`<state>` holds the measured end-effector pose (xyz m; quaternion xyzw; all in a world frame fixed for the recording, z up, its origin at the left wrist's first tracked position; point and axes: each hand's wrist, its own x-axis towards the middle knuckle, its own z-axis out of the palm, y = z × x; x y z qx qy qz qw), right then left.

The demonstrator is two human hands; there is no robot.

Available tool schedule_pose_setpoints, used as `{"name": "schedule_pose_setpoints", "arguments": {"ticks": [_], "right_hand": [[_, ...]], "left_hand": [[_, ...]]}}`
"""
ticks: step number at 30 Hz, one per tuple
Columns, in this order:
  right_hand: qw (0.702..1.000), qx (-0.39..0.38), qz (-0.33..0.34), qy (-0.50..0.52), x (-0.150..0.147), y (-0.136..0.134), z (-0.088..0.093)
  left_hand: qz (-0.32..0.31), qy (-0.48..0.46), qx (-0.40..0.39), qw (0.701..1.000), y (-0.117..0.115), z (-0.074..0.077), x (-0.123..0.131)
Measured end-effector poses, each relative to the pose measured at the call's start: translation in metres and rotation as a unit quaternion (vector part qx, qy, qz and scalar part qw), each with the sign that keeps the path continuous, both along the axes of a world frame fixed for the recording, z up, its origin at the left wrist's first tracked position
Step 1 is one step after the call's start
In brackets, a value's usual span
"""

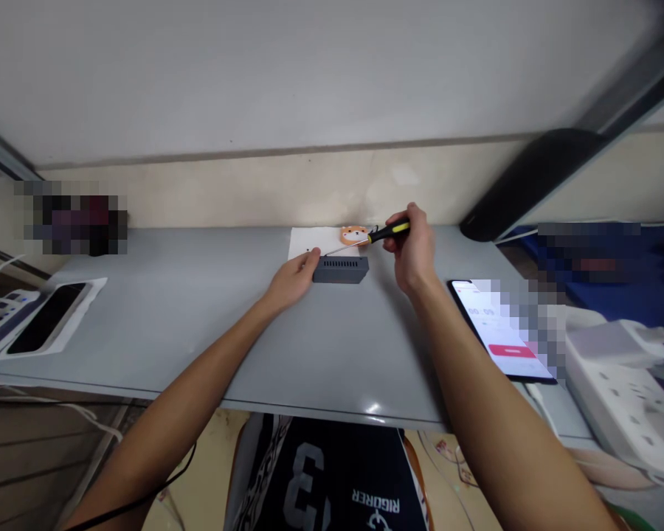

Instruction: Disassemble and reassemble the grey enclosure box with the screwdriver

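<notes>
A small dark grey box with a row of vent slots (341, 271) rests on the grey table, its slotted face turned up toward the back. My left hand (294, 280) grips its left end, thumb on top. In my right hand (414, 247) is a screwdriver (389, 230) with a black and yellow handle. Its thin shaft slants down to the left, and the tip is at the box's upper left edge near my left thumb. Whether the tip sits in a screw is too small to tell. Behind the box lie a white paper (310, 240) and an orange animal-face item (355, 235).
A lit tablet or phone (492, 324) lies at the right, beside a white power strip (636, 398). On the left are a dark phone on white paper (49, 317) and another power strip (5, 317). A black cylinder (525, 184) leans at the back right.
</notes>
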<state>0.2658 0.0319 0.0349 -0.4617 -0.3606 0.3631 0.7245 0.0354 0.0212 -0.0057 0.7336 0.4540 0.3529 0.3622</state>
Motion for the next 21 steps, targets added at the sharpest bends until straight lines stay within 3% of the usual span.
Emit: {"name": "schedule_pose_setpoints", "arguments": {"ticks": [3,10,21], "right_hand": [[1.0,-0.001,0.008,-0.01,-0.002,-0.001,0.0],[1.0,0.005,0.023,-0.015,-0.007,-0.005,0.002],[0.999,0.006,0.014,-0.03,-0.008,-0.005,0.001]], "left_hand": [[0.024,0.013,-0.03,0.999,-0.003,0.001,0.001],[0.029,0.024,-0.011,0.999,-0.007,0.003,0.002],[0.0,0.015,0.168,0.986,-0.009,0.002,-0.007]]}}
